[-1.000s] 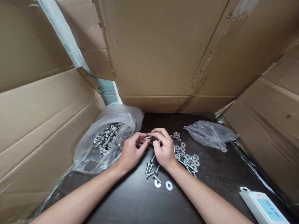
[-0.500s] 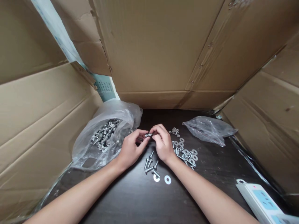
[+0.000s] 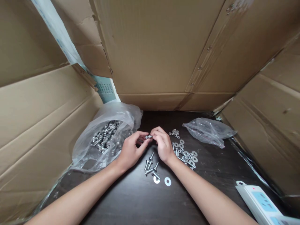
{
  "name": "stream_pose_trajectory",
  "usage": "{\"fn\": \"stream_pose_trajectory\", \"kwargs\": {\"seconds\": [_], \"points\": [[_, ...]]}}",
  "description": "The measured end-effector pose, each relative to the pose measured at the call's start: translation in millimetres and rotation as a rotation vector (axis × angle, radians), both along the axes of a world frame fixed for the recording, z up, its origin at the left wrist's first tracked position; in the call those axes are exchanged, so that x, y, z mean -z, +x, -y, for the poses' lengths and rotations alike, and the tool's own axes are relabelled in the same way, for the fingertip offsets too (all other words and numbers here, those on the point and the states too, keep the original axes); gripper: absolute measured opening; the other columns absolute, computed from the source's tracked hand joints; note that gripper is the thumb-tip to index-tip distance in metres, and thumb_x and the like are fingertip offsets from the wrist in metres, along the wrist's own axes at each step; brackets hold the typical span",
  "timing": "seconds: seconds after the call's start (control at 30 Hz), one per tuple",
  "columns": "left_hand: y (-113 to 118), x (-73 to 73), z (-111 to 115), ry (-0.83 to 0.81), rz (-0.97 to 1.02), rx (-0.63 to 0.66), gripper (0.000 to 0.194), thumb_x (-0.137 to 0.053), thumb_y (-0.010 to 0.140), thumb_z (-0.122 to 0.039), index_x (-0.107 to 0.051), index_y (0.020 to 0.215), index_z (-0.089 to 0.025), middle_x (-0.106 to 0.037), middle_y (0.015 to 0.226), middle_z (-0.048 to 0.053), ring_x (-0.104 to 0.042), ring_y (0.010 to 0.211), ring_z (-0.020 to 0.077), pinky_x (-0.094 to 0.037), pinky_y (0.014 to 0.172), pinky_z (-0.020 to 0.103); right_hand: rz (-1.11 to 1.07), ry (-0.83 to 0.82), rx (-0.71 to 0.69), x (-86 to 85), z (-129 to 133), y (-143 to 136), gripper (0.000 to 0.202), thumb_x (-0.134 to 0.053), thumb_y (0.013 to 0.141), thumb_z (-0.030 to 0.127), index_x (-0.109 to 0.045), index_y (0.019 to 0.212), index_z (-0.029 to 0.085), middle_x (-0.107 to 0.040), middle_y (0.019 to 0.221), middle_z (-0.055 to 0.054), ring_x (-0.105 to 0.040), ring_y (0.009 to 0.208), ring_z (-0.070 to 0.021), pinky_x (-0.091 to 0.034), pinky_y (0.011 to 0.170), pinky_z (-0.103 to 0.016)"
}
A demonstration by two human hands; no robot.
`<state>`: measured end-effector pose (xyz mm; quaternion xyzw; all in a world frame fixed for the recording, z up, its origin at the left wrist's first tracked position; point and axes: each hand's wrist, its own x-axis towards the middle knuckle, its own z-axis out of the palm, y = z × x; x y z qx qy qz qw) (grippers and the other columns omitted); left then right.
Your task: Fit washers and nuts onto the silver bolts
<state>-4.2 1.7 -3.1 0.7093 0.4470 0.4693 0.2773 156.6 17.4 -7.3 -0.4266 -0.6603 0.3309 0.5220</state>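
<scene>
Between my hands is a small silvery bolt (image 3: 148, 137) with a washer or nut on its shank, lying roughly level. My left hand (image 3: 134, 148) pinches its left end between thumb and fingers. At the other end, the fingertips of my right hand (image 3: 162, 143) close around the bolt's tip. Just below, several bolts (image 3: 151, 165) lie loosely grouped on the dark table. Two flat washers, one partly under a bolt and one loose washer (image 3: 167, 181), rest nearer to me. Beside my right wrist spreads a mix of bolts and washers (image 3: 187, 157).
A clear plastic bag (image 3: 82, 150) full of hardware stands open on the left. Small nuts (image 3: 174, 133) sit past my right hand, near a flattened plastic bag (image 3: 209, 129). A power strip (image 3: 257, 198) lies front right. Cardboard walls (image 3: 159, 47) enclose the dark table (image 3: 131, 200).
My right fingers have shifted slightly around the bolt's tip, and more of the bolt shows. Both hands stay in nearly the same place; the view has moved a little.
</scene>
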Motion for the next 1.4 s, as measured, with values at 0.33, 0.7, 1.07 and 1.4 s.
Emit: {"fn": "stream_pose_trajectory", "kwargs": {"seconds": [0.33,0.7,1.07,1.4], "points": [[0.2,0.8,-0.1,-0.002,-0.001,0.01,0.015,-0.068,0.093,-0.029,-0.07,0.104,-0.018,-0.078,0.092,0.005,-0.074,0.078,0.0185,-0.061,0.072,0.029,-0.029,-0.038,-0.015,0.4,-1.5,0.9,0.027,-0.044,0.088,0.023,-0.057,0.064,0.021,-0.059,0.085,-0.005,-0.057,0.077,-0.0197,-0.046,0.071,-0.034],[-0.7,0.7,-1.6,0.008,0.002,0.023,0.015,-0.069,0.092,-0.027,-0.071,0.104,-0.018,-0.079,0.092,0.005,-0.075,0.079,0.0188,-0.063,0.073,0.03,-0.031,-0.055,0.002,0.4,-2.7,0.7,0.029,-0.046,0.088,0.023,-0.057,0.062,0.021,-0.059,0.082,-0.005,-0.059,0.076,-0.0196,-0.046,0.072,-0.034],[-0.9,0.5,-0.7,0.005,-0.002,0.035,0.014,-0.069,0.092,-0.026,-0.071,0.104,-0.018,-0.079,0.091,0.005,-0.075,0.078,0.0183,-0.063,0.072,0.029,-0.015,-0.061,0.014,-0.1,-1.6,0.9,0.033,-0.046,0.09,0.024,-0.057,0.059,0.021,-0.059,0.08,-0.004,-0.057,0.072,-0.0186,-0.045,0.068,-0.034],[-1.2,1.6,-1.4,0.002,0.004,0.026,0.014,-0.07,0.092,-0.027,-0.072,0.103,-0.019,-0.079,0.091,0.005,-0.074,0.077,0.0182,-0.062,0.072,0.029,-0.017,-0.041,-0.005,2.0,-2.9,0.2,0.029,-0.047,0.089,0.024,-0.057,0.062,0.021,-0.06,0.081,-0.005,-0.058,0.077,-0.0202,-0.044,0.07,-0.034]]}}
